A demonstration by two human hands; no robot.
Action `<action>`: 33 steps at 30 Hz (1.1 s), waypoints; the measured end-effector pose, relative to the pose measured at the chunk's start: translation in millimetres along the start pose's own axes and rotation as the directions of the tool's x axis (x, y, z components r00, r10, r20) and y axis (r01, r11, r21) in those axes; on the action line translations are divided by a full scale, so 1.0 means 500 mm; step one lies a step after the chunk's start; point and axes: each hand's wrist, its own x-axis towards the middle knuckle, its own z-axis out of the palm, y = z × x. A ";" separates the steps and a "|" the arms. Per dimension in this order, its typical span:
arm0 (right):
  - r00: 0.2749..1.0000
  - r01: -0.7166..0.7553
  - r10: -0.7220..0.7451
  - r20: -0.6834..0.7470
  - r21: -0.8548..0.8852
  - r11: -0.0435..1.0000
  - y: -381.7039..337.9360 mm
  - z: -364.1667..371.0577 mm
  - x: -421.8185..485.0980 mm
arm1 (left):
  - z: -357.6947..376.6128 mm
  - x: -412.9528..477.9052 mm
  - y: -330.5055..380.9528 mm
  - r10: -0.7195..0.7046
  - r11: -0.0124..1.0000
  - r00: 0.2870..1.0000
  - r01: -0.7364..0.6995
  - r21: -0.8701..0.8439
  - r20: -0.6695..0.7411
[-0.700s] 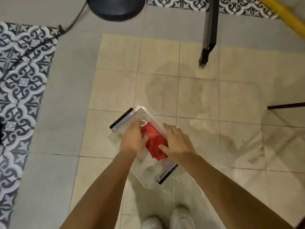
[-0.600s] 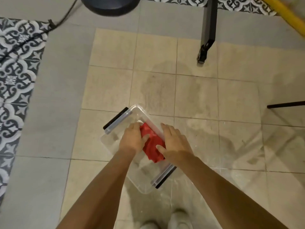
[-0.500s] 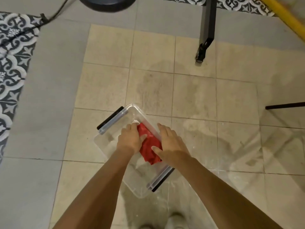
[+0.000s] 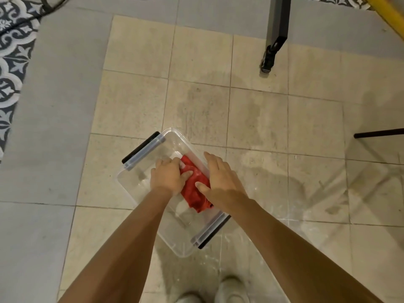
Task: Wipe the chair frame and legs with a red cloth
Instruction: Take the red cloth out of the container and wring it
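Note:
A red cloth point(image 4: 194, 191) lies bunched inside a clear plastic tub point(image 4: 140, 182) with black handles, set on the tiled floor. My left hand point(image 4: 168, 178) grips the cloth's left side, fingers curled into it. From the right, my right hand point(image 4: 220, 180) lies over the cloth and the tub's far rim, its thumb pressing on the cloth. A dark chair leg point(image 4: 274, 33) stands at the top right. A thin black leg point(image 4: 378, 133) reaches in from the right edge.
Beige tiles with damp patches surround the tub. A patterned rug point(image 4: 13, 62) with a black cable lies at the far left. A yellow pole point(image 4: 387, 12) crosses the top right corner. My shoes point(image 4: 231, 289) show at the bottom edge.
The view has shifted slightly, so the tub sits lower and further left in the frame. Both hands stay on the red cloth in the tub, squeezing it.

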 end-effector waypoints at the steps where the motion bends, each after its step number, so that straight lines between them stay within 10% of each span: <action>1: 1.000 0.002 -0.002 -0.001 -0.003 1.000 -0.001 -0.001 0.000 | -0.001 -0.003 -0.001 0.031 0.999 1.000 -0.030 -0.027 0.007; 9: 0.999 -0.009 0.009 -0.032 -0.002 1.000 0.004 -0.026 -0.035 | -0.036 -0.047 0.011 0.067 0.951 0.958 0.023 -0.307 0.280; 33: 0.947 0.035 0.095 -0.308 0.391 0.920 -0.122 -0.351 -0.448 | -0.421 -0.423 0.349 0.502 0.863 0.836 -0.468 -0.190 0.221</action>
